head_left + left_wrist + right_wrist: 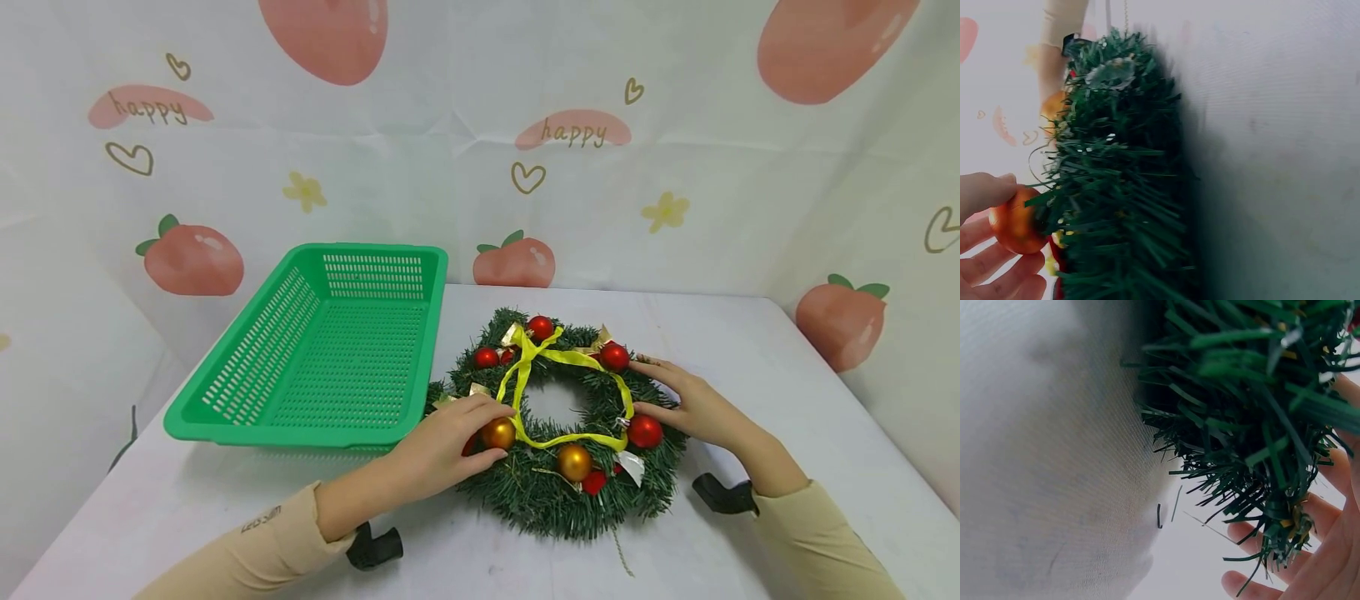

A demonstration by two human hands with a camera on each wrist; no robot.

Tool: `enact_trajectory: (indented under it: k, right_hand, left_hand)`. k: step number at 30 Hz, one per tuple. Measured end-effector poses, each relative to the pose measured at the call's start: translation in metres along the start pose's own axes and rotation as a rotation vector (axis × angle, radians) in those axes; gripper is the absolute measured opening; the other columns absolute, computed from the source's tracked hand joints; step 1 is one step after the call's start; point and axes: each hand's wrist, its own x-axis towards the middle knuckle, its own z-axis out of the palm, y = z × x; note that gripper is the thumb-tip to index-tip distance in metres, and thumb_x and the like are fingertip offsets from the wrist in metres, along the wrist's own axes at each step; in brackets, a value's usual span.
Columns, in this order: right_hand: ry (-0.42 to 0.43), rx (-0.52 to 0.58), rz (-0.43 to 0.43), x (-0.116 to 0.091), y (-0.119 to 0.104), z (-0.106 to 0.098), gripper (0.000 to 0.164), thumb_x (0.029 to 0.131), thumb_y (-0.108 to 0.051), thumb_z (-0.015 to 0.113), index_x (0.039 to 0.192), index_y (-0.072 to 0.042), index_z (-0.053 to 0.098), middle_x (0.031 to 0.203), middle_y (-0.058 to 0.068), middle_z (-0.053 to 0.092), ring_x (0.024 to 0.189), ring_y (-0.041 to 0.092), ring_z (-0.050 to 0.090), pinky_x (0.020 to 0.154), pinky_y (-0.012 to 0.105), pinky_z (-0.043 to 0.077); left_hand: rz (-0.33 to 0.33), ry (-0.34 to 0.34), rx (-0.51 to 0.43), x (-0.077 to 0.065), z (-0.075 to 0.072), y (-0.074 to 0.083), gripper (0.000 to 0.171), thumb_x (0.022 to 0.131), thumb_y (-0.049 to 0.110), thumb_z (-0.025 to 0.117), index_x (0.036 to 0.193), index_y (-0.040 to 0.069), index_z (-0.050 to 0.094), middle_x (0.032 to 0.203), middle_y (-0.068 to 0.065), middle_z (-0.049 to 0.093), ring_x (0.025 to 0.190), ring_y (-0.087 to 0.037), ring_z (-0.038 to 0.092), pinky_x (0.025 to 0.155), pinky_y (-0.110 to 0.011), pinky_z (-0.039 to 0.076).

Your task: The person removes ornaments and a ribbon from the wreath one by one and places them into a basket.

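A green artificial Christmas wreath (555, 517) lies on the table, trimmed with red and gold balls, small bows and a yellow ribbon (525, 358). My left hand (450, 442) reaches over its left side, thumb and fingers around a gold ball (498, 433). In the left wrist view that orange-gold ball (1017, 220) sits between thumb and fingers, beside the green needles (1122, 187). On the wreath's right side rests my right hand (701, 408), fingers spread close to two red balls (645, 432). The right wrist view shows loosely extended fingers (1319, 515) behind the needles (1254, 412).
A green plastic basket (300, 435) with slotted walls stands left of the wreath, its near rim close to the left forearm. Behind the white table (750, 350) hangs a cloth (420, 167) printed with peaches and hearts. A thin cord (621, 550) trails from the wreath's front.
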Motion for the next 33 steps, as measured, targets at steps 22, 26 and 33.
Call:
enact_trajectory:
  k: [22, 26, 33]
  right_hand:
    - [-0.004, 0.001, -0.003, 0.0, 0.0, -0.001, 0.059, 0.086, -0.026, 0.066, 0.136, 0.0, 0.045, 0.137, 0.029, 0.042, 0.124, 0.049, 0.042, 0.093, 0.065, 0.04]
    - [-0.006, -0.003, 0.002, 0.0, 0.0, -0.001, 0.06, 0.087, -0.027, 0.066, 0.136, -0.001, 0.045, 0.138, 0.029, 0.042, 0.124, 0.049, 0.042, 0.094, 0.065, 0.04]
    - [-0.004, -0.012, -0.003, 0.0, 0.001, 0.0, 0.059, 0.087, -0.027, 0.066, 0.136, -0.001, 0.045, 0.138, 0.029, 0.042, 0.124, 0.048, 0.042, 0.094, 0.065, 0.039]
  left_hand:
    - [0.171, 0.169, 0.036, 0.006, -0.048, 0.017, 0.039, 0.081, 0.019, 0.073, 0.118, 0.008, 0.063, 0.114, -0.004, 0.062, 0.101, -0.015, 0.062, 0.082, -0.021, 0.054]
    - [0.177, 0.229, 0.052, 0.01, -0.064, 0.015, 0.04, 0.08, 0.018, 0.074, 0.117, 0.008, 0.063, 0.114, -0.005, 0.063, 0.101, -0.016, 0.062, 0.081, -0.024, 0.055]
    - [0.129, 0.284, 0.018, 0.015, -0.088, 0.007, 0.039, 0.08, 0.014, 0.074, 0.117, 0.007, 0.063, 0.117, -0.006, 0.064, 0.107, -0.018, 0.061, 0.082, -0.03, 0.055]
